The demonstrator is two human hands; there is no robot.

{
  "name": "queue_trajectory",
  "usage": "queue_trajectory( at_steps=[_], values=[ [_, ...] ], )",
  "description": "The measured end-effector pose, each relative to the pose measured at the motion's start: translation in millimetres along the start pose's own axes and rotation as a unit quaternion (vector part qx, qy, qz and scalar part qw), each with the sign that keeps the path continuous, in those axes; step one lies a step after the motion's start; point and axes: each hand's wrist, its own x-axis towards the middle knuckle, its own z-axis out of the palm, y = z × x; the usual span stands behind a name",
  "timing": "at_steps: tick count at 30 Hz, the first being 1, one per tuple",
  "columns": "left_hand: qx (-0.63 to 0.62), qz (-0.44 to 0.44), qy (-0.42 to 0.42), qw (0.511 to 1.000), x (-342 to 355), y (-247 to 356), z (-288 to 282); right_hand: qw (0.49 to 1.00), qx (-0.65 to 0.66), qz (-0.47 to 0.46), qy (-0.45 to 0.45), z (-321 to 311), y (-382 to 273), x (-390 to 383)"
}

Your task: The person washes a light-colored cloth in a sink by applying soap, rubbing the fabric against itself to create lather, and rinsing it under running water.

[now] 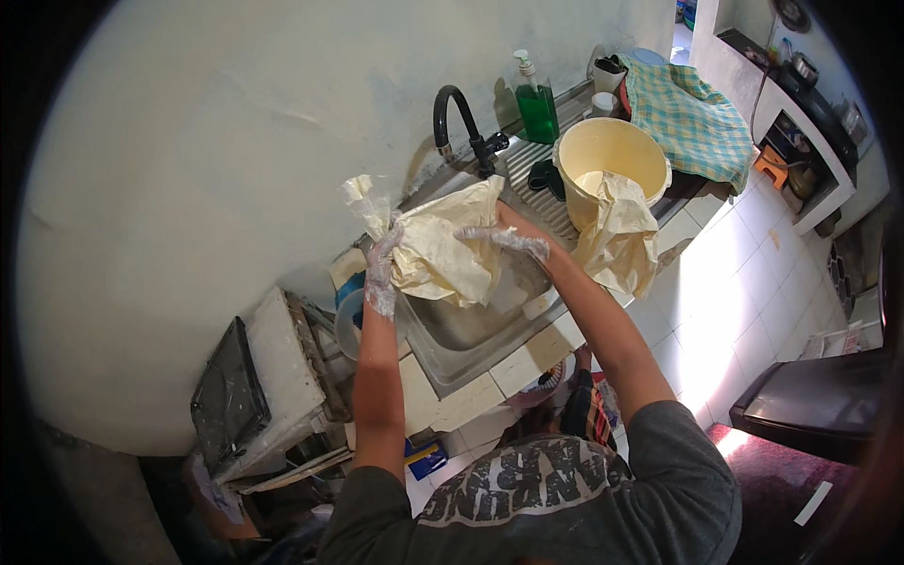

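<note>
My left hand point(382, 259), covered in thin translucent plastic, is closed on the gathered left end of a crumpled cream sheet or bag point(443, 264), held up over the steel sink point(443, 353). My right hand point(499, 240), also with translucent plastic on it, reaches across the right side of the cream material with fingers stretched out against it; part of this hand is hard to make out. Just right of the sink stands a cream bucket point(612, 143), with more crumpled cream material point(617, 254) draped over its front rim.
A black faucet point(452, 113) rises behind the sink. On the ridged drainboard are a green soap bottle point(537, 108) and dark pads point(546, 179). A checked cloth point(687, 122) lies beyond. Left are a bowl point(344, 325) and a ledge point(282, 348); a black appliance point(791, 400) is at lower right.
</note>
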Motion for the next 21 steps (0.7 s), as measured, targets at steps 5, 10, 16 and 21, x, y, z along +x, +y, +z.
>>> queue_trajectory(
  at_steps=[5, 10, 16, 21],
  values=[
    [-0.005, 0.007, 0.027, 1.000, -4.2, 0.4, -7.7, 0.999, -0.038, -0.016, 0.022, 1.3, 40.9, -11.9],
    [-0.085, 0.014, -0.042, 0.995, -9.5, 2.8, 0.2, 0.981, -0.194, -0.001, 0.032, -11.5, 31.2, -19.1],
    [-0.075, 0.028, -0.093, 0.992, -1.5, 15.5, -8.0, 0.997, -0.025, -0.055, 0.050, 3.4, -15.5, -1.2],
    [-0.052, 0.032, -0.069, 0.996, 5.9, 25.3, 9.7, 0.994, 0.079, -0.071, 0.019, 7.6, 16.8, 5.3]
  ],
)
